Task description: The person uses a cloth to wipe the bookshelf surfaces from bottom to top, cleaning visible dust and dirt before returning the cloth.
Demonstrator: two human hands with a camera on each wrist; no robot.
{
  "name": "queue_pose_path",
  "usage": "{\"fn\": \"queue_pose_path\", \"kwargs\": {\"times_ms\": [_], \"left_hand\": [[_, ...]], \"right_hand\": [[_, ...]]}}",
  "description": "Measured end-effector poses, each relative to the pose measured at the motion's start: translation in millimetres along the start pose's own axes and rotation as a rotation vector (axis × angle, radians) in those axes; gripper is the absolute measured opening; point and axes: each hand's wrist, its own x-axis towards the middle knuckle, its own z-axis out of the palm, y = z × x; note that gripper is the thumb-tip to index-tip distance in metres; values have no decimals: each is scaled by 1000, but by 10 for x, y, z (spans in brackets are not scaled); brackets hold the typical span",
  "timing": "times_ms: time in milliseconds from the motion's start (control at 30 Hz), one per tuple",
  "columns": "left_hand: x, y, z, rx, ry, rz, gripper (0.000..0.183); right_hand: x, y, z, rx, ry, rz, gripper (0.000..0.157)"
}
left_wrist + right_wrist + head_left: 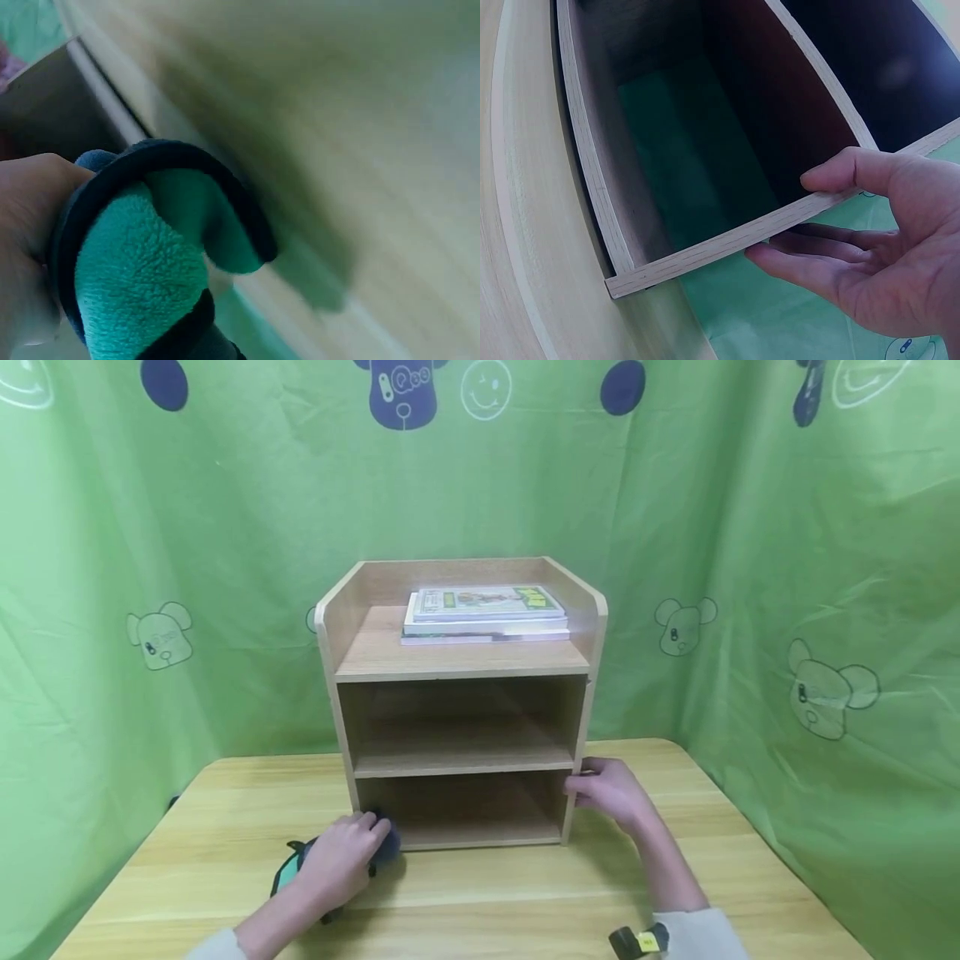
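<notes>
A wooden shelf unit (pixel 459 670) with two open compartments stands on the table (pixel 480 893). My left hand (pixel 341 856) grips a teal and dark blue cloth (pixel 300 860) at the shelf's lower left corner; the fleece cloth (pixel 142 277) fills the left wrist view. My right hand (pixel 609 789) holds the shelf's right side panel (pixel 735 240) near the bottom, thumb on the front edge and fingers behind it. A stack of books (pixel 486 612) lies on the top tray.
Green curtains with bear prints (pixel 825 610) hang closely around the table on three sides. The table's front edge runs just below my forearms. Both shelf compartments (pixel 461 718) hold nothing visible.
</notes>
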Motion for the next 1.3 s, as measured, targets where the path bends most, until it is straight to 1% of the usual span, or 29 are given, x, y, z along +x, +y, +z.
{"fn": "queue_pose_path", "kwargs": {"times_ms": [100, 200, 333, 433, 500, 567, 700, 767, 833, 900, 1033, 1133, 1200, 1233, 1300], "left_hand": [[67, -94, -141, 7, 69, 10, 42], [173, -184, -350, -2, 124, 9, 42], [312, -283, -655, -37, 148, 3, 40], [387, -337, -846, -49, 157, 2, 39], [440, -371, -966, -53, 192, -3, 40], [507, -411, -1084, -55, 269, -8, 43], [678, -496, -1297, -56, 483, -23, 44], [751, -523, -1371, -59, 558, -34, 41], [793, -533, -1415, -61, 595, -45, 38], [807, -528, -1435, -71, 609, -55, 36], [786, -494, -1460, -92, 622, -73, 36], [780, -467, -1523, -108, 656, -95, 37], [798, -448, -1589, -116, 714, -113, 37], [812, -439, -1624, -118, 756, -119, 36], [857, -418, -1683, -109, 866, -131, 34]], "right_hand": [[5, -5, 3, -5, -1, 0, 52], [1, -6, 13, 5, 5, 1, 51], [-2, -5, 25, 25, 12, -1, 52], [-4, -3, 27, 23, 9, -1, 52], [-1, -5, 23, 17, 3, -4, 53], [4, -9, 15, 10, 0, -8, 54], [18, -8, 1, 7, -1, -13, 55], [21, -2, 1, 7, -1, -12, 55], [20, 5, 5, 8, -2, -13, 56], [20, 11, 11, 11, 0, -15, 56], [17, 13, 21, 12, 1, -19, 56], [12, 15, 19, 7, 2, -16, 56], [9, 13, 13, 11, 1, -13, 56], [8, 12, 10, 8, 0, -13, 57], [9, 7, 3, 3, 2, -13, 56]]}}
